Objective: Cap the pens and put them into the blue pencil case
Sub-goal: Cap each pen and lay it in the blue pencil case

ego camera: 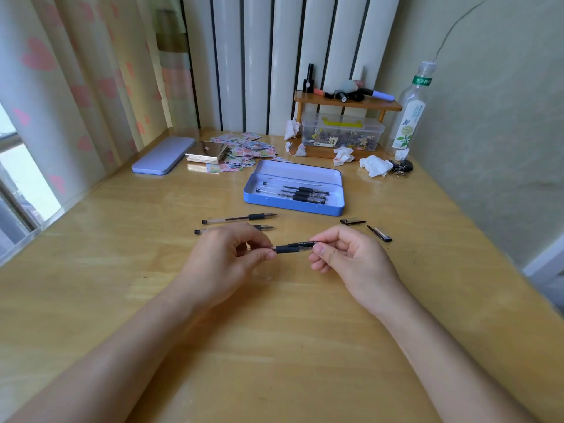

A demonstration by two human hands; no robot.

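Observation:
A black gel pen (288,248) is held level between both hands just above the table. My left hand (227,257) pinches its barrel near the rubber grip. My right hand (345,254) holds the pen's cap (303,244), which sits over the tip end. Two uncapped pens (239,218) (265,227) lie side by side just beyond my left hand. Two loose caps (352,221) (380,233) lie beyond my right hand. The open blue pencil case (293,206) stands farther back, with several capped pens (293,192) inside.
The case's lid (163,155) lies at the back left beside a gold box (207,154) and stickers (250,149). Crumpled tissues (375,166), a plastic box (341,132) under a small wooden shelf (348,102), and a clear bottle (409,111) crowd the back right.

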